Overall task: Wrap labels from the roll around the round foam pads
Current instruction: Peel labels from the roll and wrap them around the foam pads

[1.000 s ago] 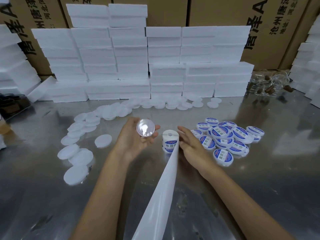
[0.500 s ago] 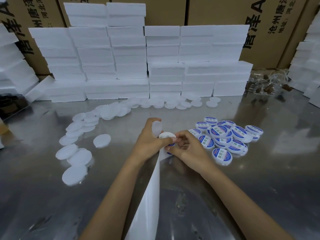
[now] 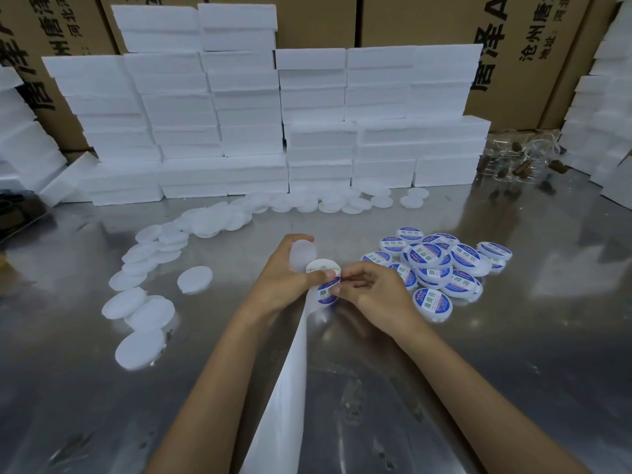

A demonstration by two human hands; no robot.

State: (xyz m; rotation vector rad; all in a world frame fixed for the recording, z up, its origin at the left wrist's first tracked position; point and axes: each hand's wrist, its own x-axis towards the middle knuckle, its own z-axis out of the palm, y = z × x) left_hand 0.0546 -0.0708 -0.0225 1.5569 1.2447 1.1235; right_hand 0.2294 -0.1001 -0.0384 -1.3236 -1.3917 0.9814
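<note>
Left grip (image 3: pixel 284 278) holds bare pad (image 3: pixel 301 256); right grip (image 3: pixel 372 292) pinches roll's label (image 3: pixel 328 291)

counter (image 3: pixel 513 336): shiny metal, glare patches | back: stacked white foam blocks (image 3: pixel 239 114) | behind: brown printed cardboard boxes (image 3: pixel 523 46)

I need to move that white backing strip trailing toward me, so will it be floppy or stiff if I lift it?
Probably floppy: the strip hangs in a long thin curve from the roll. Likely light. Its glossy face may slip.
</note>
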